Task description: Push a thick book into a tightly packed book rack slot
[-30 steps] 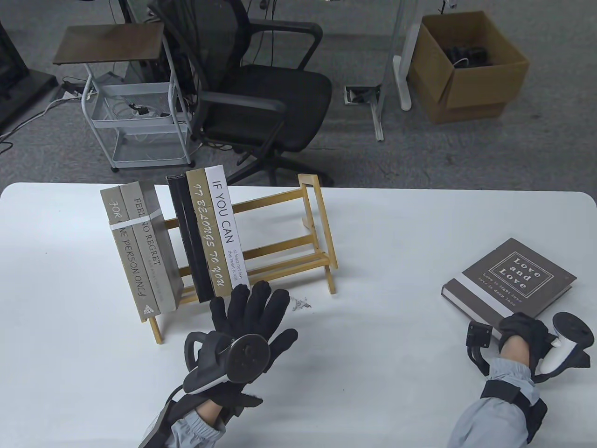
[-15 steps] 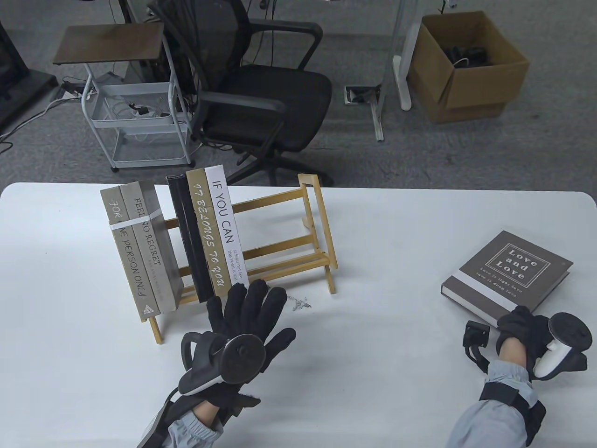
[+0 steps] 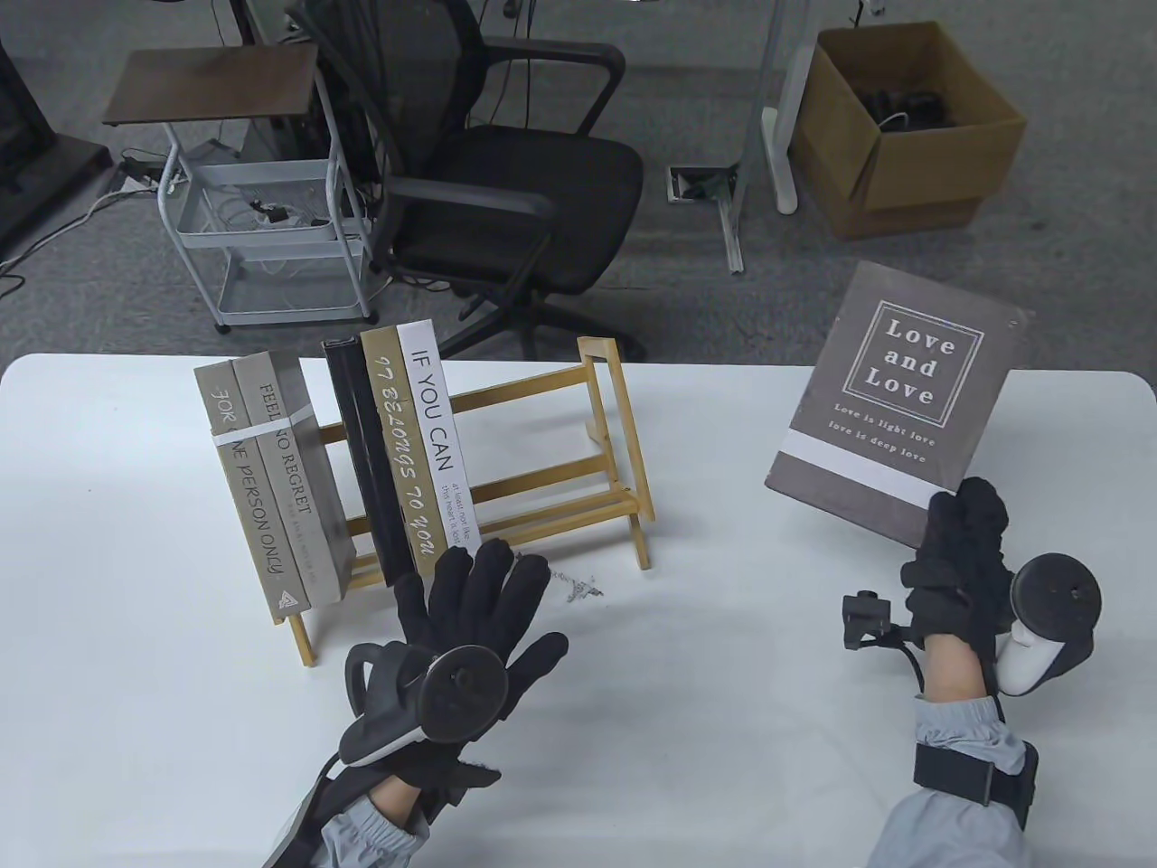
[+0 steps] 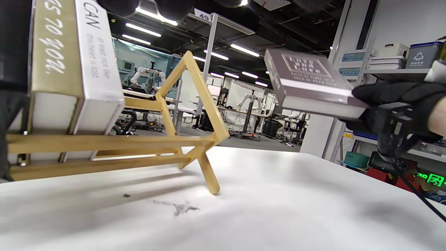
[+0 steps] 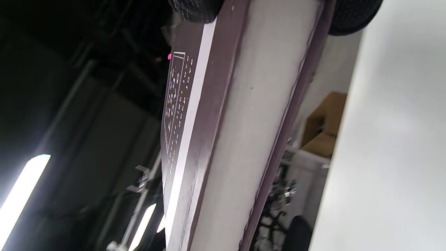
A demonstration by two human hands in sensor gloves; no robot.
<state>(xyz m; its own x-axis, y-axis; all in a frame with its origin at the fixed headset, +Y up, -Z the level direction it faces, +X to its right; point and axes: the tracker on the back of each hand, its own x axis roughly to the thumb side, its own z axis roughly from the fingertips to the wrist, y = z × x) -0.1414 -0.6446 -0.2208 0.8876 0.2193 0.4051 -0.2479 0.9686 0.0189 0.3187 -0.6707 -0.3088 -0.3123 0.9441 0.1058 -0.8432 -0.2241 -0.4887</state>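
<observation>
Right hand point(image 3: 960, 561) grips the thick book point(image 3: 895, 398) at its lower corner, fingers on the front cover and the rest of the grip closed round the edge. Book is lifted clear of the worktop point(image 3: 741, 687), cover toward the table camera, tilted slightly, well right of the rack point(image 3: 551, 488). Left wrist view shows the book point(image 4: 310, 83) in the air, above the worktop point(image 4: 244, 216), with the gloved right hand point(image 4: 397, 104) at its near corner. Right wrist view: page block of the book point(image 5: 244, 132) fills the frame, fingertips point(image 5: 195, 8) on either cover at the top edge.

Left hand point(image 3: 470, 633) is flat and spread, holding nothing, fingers pointing at the rack's front rail, just before the bottoms of the three right-hand books point(image 3: 407, 452). Cannot tell whether the fingertips touch them.

Rack stands on the worktop with two taped books point(image 3: 271, 479) at its left end, a narrow gap, then the black, tan and white trio leaning. Right half of the rack is bare slats. A small dark smudge point(image 3: 578, 589) lies on the worktop near the rack's right foot.
</observation>
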